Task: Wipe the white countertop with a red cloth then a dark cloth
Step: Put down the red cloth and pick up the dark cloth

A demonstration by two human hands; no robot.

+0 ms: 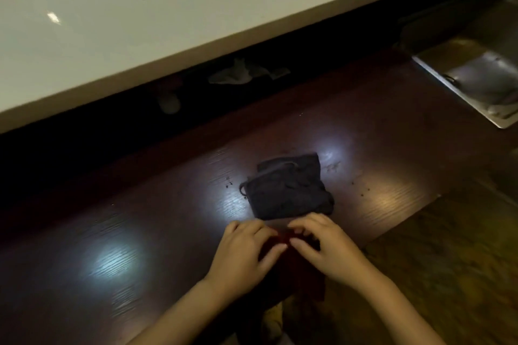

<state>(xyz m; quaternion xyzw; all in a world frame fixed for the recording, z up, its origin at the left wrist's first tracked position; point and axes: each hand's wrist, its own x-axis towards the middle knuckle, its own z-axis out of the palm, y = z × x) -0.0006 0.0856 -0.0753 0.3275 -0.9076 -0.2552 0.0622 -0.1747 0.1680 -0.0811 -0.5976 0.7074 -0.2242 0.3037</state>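
The white countertop (134,36) runs across the top of the view as a raised glossy ledge. Below it, on a dark reddish wooden surface (140,246), lies a folded dark cloth (288,190). Just in front of that cloth is the red cloth (291,258), dim and mostly covered by my hands. My left hand (244,255) and my right hand (330,246) both rest on the red cloth with fingers pinching its folds, fingertips nearly touching each other. Part of the red cloth hangs over the near edge.
A pale crumpled rag (241,74) lies in the shadowed gap under the white ledge. A steel sink (476,75) sits at the right. Wooden floor (448,274) shows past the surface's right corner.
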